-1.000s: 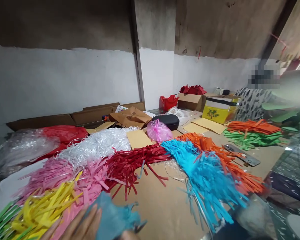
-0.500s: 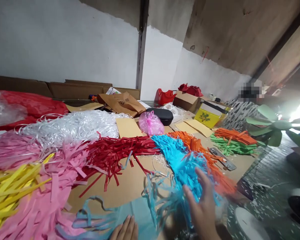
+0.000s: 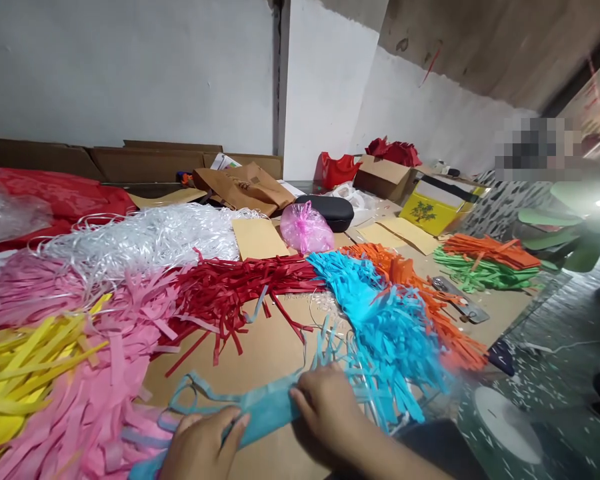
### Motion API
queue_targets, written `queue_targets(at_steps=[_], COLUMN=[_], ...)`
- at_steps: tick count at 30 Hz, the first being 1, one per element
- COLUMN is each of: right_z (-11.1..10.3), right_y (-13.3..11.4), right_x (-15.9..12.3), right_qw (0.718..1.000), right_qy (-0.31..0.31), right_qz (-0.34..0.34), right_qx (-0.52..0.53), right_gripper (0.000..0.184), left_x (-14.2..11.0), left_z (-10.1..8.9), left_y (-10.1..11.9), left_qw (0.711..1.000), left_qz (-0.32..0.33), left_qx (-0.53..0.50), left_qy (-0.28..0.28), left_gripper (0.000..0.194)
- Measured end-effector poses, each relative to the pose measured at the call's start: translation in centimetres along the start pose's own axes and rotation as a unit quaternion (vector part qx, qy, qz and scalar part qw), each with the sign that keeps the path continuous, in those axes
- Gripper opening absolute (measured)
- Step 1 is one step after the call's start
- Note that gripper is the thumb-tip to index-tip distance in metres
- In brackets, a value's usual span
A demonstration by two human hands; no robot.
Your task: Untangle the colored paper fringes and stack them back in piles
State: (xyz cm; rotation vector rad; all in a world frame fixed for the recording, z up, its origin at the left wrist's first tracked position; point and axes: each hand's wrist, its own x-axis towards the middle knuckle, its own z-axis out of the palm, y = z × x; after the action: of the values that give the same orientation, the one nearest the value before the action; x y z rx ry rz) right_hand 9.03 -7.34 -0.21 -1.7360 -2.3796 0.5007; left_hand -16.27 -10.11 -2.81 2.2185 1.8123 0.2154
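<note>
A piece of blue fringed tissue paper [image 3: 267, 415] stretches between my hands just above the cardboard. My left hand [image 3: 203, 443] is closed on its left part, thumb and fingers pinching. My right hand [image 3: 330, 403] grips the other end, with cut strips sticking out beyond the fingers. To the right lies a heap of bright blue fringed paper [image 3: 385, 327]. Red fringe [image 3: 240, 287] is spread behind my hands, and pink fringe [image 3: 100, 393] with yellow strips [image 3: 35, 373] lies on the left.
White shredded ribbon [image 3: 155, 240], a tied pink bag [image 3: 306, 228] and a black case [image 3: 330, 212] lie farther back. Orange fringe [image 3: 405, 273] and green strips [image 3: 475, 267] are on the right, near a box cutter [image 3: 460, 300]. A fan [image 3: 575, 227] and a person [image 3: 505, 207] are beyond.
My right hand has come from the blue heap, where it was open, leftward onto the fringed tissue paper. My left hand has gone from lying flat to pinching it. The paper looks narrower.
</note>
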Motion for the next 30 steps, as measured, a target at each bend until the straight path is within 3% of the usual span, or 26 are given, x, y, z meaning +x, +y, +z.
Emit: queue_targets(at_steps=[2,5,21,24,25,27,30], right_z=[-0.6,-0.7,-0.1,0.0,-0.1,-0.5,-1.4], right_y=[-0.9,-1.3,-0.9,-0.6,-0.5,-0.1,0.8], right_x=[1.2,2.3,2.7,2.5,2.3,1.8,1.1], right_qw=[1.0,0.999,0.999,1.0,0.998,0.985,0.937], right_qy=[-0.026,-0.041,-0.033,0.017,0.054,0.108,0.069], right_qz=[0.008,0.009,0.011,0.014,-0.008,-0.123,-0.329], right_qx=[-0.016,-0.014,0.023,0.006,-0.009,-0.047,-0.092], right_gripper=[0.021,0.018,0.012,0.012,0.015,0.017,0.015], left_x=[1.2,2.2,2.6,2.5,2.5,2.5,2.3], left_z=[-1.6,-2.8,-2.5,-1.7,-1.4,-0.8,-0.8], left_y=[1.4,3.0,2.8,2.2,1.9,1.6,1.6], left_qw=[0.995,0.99,0.988,0.995,0.996,0.988,0.969], left_qz=[-0.053,-0.069,-0.072,-0.038,-0.004,0.096,0.223], left_qx=[0.017,0.051,0.084,0.089,0.09,0.087,0.049], left_qy=[-0.079,-0.113,-0.108,-0.035,0.013,0.089,0.098], left_gripper=[0.041,0.042,0.041,0.031,0.027,0.024,0.028])
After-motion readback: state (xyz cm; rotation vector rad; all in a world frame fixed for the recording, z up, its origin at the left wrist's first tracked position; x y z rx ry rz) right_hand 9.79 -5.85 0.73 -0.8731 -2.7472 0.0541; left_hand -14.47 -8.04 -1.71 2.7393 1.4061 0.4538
